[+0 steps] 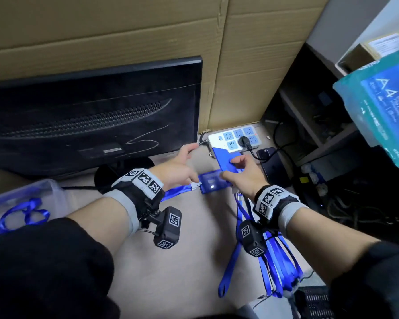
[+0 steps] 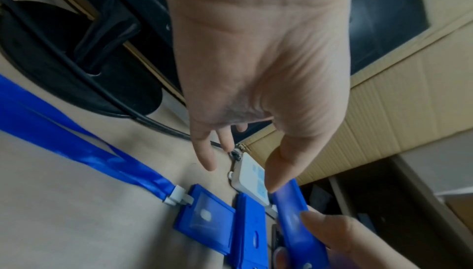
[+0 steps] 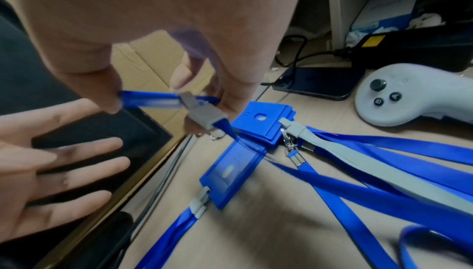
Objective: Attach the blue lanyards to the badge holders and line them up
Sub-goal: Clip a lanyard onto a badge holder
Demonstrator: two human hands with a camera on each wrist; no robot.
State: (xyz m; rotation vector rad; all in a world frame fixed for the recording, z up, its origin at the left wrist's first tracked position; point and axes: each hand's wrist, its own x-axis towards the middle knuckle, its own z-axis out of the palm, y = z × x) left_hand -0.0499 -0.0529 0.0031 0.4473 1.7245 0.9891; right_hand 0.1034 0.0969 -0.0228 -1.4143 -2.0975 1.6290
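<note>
My right hand [image 1: 229,168] pinches a blue badge holder [image 1: 225,157] and holds it just above the desk. In the right wrist view that held holder [image 3: 151,99] shows edge-on, with a grey lanyard clip [image 3: 202,114] and its blue strap at it. My left hand [image 1: 182,165] hovers beside it with its fingers [image 3: 76,162] spread and nothing in them. Its thumb tip is close to the held holder [image 2: 291,212]. A second badge holder [image 2: 204,214] lies flat with a blue lanyard [image 2: 76,142] clipped on. A stack of bare holders [image 3: 261,119] lies next to it.
A bundle of loose blue lanyards [image 1: 274,261] trails off the desk's front right. Behind the hands sit a white power strip [image 1: 236,137], a dark phone [image 3: 320,83] and a grey controller [image 3: 399,99]. A black monitor [image 1: 90,116] stands at the left, and a clear bin [image 1: 21,203] holds more lanyards.
</note>
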